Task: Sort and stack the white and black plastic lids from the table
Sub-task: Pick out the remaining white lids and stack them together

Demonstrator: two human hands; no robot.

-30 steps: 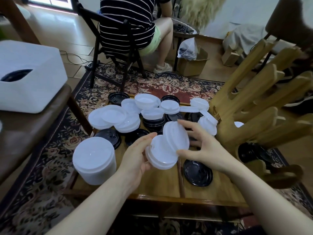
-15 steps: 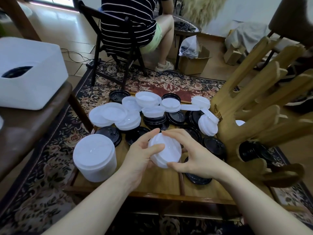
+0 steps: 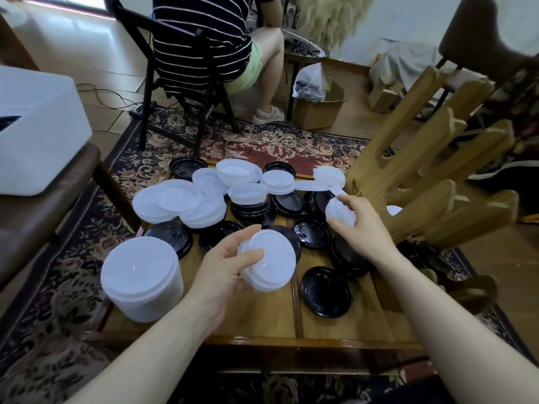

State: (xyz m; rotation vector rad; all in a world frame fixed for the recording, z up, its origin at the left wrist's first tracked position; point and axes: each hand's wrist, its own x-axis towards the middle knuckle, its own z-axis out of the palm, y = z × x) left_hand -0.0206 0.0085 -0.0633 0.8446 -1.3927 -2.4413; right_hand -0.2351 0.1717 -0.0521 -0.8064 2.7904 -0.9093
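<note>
Holding small stack of round white plastic lids (image 3: 268,259) above low wooden desk (image 3: 320,330), left hand (image 3: 224,268) grip curled round it as collecting base. Right hand (image 3: 360,225) grip pinching another white lid (image 3: 338,209) by wooden rack (image 3: 423,182), likely adding next. Black plastic lids (image 3: 325,291) lying unsorted.

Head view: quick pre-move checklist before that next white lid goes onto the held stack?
1. Left hand grips the small stack of white lids: ok.
2. Right hand fingers around the next white lid: ok.
3. Lid colour matches stack, both white: ok.
4. Lid lifted off the pile: cannot tell.
5. Path between the hands, only flat black lids below: ok.
6. Tall white stack upright on the table: ok.
</note>
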